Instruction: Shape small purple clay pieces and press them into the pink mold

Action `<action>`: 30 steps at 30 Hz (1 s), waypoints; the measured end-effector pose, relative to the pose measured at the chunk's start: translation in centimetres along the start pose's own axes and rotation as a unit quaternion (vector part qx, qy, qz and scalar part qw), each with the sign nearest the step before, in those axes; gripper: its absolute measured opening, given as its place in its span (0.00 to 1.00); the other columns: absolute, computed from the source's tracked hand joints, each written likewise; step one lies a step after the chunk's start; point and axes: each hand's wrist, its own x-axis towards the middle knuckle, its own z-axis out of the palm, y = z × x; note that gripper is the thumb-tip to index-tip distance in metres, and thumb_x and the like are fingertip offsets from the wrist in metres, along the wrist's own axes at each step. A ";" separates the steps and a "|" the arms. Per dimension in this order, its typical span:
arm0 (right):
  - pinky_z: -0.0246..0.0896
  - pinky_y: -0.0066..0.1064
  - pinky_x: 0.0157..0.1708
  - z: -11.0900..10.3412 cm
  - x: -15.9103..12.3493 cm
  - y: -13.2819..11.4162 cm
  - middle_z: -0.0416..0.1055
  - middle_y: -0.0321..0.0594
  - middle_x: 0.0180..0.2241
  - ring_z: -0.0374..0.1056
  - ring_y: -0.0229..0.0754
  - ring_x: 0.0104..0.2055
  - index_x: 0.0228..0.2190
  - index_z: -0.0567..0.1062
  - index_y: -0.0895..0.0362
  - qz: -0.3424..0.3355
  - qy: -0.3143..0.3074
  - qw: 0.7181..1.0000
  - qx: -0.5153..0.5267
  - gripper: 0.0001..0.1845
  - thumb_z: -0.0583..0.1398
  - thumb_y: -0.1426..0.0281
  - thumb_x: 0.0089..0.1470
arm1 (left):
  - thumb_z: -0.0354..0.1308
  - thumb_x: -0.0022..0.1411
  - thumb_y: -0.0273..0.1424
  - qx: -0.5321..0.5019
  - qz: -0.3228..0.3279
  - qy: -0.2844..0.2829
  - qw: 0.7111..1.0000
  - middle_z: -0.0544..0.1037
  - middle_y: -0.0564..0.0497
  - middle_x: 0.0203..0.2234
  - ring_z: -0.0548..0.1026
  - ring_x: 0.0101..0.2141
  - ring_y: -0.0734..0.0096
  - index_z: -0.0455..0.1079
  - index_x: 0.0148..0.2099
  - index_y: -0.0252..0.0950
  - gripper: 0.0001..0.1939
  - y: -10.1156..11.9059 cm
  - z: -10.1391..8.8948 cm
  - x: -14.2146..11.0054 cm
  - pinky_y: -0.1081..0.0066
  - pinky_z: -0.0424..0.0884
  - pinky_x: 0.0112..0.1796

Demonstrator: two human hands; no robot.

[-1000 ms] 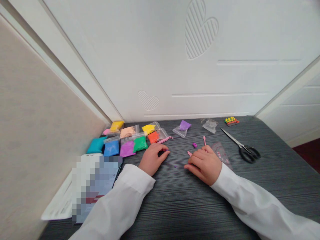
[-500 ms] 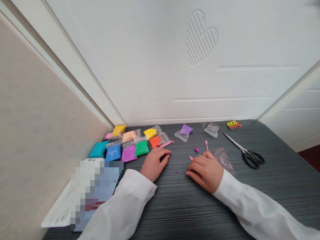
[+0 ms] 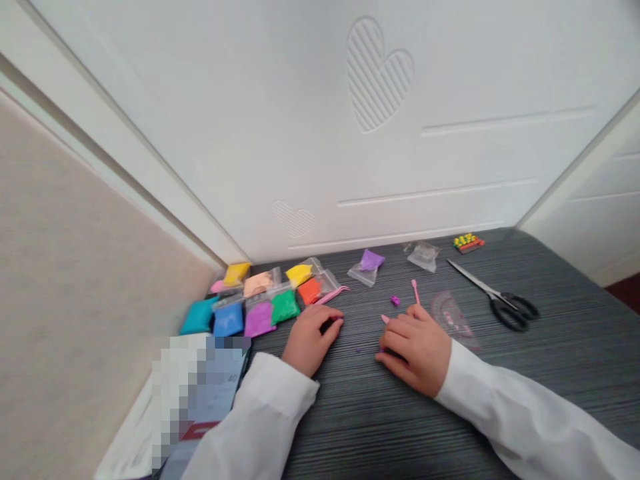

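My left hand (image 3: 309,339) rests on the dark table with thumb and forefinger curled together; a speck of purple clay (image 3: 339,318) shows between their tips. Opposite it, my right hand (image 3: 419,352) is closed, palm down, with a trace of purple at its fingertips, mostly hidden. On the table between the hands lies a tiny purple crumb (image 3: 358,350). A small magenta clay lump (image 3: 395,301) sits beyond my right hand. Two pink tools are beside that hand: one pointed tip (image 3: 385,319) by the fingers, and a slim stick (image 3: 415,291) behind them.
Bags of coloured clay (image 3: 284,305) crowd the back left, with pink tweezers (image 3: 333,295) beside them. A purple clay bag (image 3: 370,261) and a clear bag (image 3: 423,256) lie behind. Rightward are a protractor (image 3: 453,320), black-handled scissors (image 3: 513,310) and a yellow-red clay piece (image 3: 469,243).
The camera view has tilted and shifted slightly, so the table sits at a different angle. Both hands keep nearly the same place and pose on the table.
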 end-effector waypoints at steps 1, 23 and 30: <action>0.41 0.36 0.36 0.3 0.0 0.0 0.67 0.38 0.27 0.58 0.38 0.32 0.27 0.68 0.55 0.001 0.012 1.000 0.002 0.08 0.52 0.65 0.49 | 0.49 0.56 0.33 0.000 -0.002 -0.002 1.000 0.72 0.52 0.32 0.67 0.36 0.71 0.67 0.36 0.38 0.08 0.1 0.0 0.0 0.68 0.63 0.41; 0.41 0.34 0.35 -0.2 0.2 0.1 0.66 0.37 0.25 0.59 0.36 0.30 0.28 0.68 0.56 -0.001 0.048 0.999 -0.007 0.07 0.51 0.68 0.49 | 0.50 0.54 0.34 0.032 0.007 0.011 0.999 0.71 0.52 0.26 0.67 0.31 0.71 0.68 0.34 0.37 0.09 0.1 0.6 1.2 0.70 0.64 0.34; 0.41 0.33 0.36 -1.2 0.2 -0.1 0.66 0.37 0.25 0.59 0.35 0.31 0.25 0.68 0.57 0.019 0.037 0.998 -0.037 0.12 0.49 0.65 0.52 | 0.47 0.56 0.36 0.037 0.025 0.019 0.999 0.71 0.51 0.29 0.67 0.33 0.70 0.68 0.35 0.37 0.11 -0.2 0.7 1.3 0.68 0.63 0.37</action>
